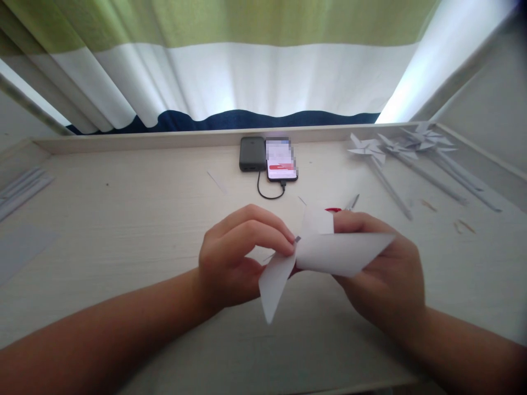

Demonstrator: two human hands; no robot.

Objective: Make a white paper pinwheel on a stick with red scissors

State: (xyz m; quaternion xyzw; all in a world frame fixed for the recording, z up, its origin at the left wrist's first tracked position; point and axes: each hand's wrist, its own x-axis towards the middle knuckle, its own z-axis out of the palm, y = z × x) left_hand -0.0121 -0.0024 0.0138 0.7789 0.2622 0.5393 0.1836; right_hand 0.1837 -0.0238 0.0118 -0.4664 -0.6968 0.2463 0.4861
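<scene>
A white paper pinwheel with folded, pointed blades is held above the table between both hands. My left hand pinches it near the centre, its fingertips beside a small grey piece at the hub. From behind and below, my right hand grips the pinwheel; the blades cover most of its fingers. Just beyond my right hand lies a pair of scissors with a red handle, partly hidden by the hand and the paper.
A phone is cabled to a dark power bank at the table's back edge. Several finished paper pinwheels on paper sticks lie at the right. Rolled paper sticks and a paper sheet are at the left. A curtain hangs behind.
</scene>
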